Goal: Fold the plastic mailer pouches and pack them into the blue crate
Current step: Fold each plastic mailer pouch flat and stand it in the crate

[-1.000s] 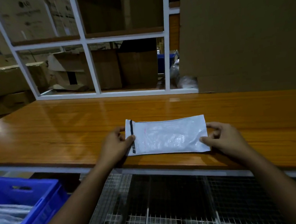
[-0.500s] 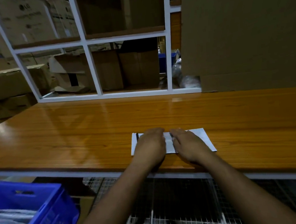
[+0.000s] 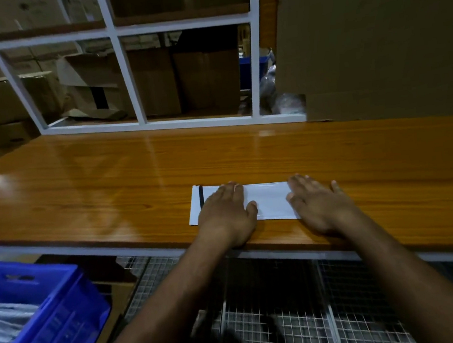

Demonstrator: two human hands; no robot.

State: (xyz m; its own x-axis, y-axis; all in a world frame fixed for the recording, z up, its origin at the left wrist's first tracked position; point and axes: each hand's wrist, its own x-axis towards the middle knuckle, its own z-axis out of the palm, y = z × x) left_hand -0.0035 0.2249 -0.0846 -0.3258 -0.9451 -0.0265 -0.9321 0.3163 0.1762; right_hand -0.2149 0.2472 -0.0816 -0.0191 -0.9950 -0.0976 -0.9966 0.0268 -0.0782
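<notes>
Fold-pressing step, I'd say: the white mailer pouch [image 3: 269,201] lies flat near the counter [image 3: 109,189] front edge, left hand [image 3: 225,214] and right hand [image 3: 316,203] both flat-fingered pressing its two ends, gripping nothing; next likely lift it left-down into the blue crate [image 3: 54,323] below the counter.

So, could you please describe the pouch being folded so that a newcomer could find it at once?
On the long orange wooden table, look near the front edge, right of centre. There the flat white plastic mailer pouch lies under the left hand and right hand; a black stripe crosses its left end.
</notes>
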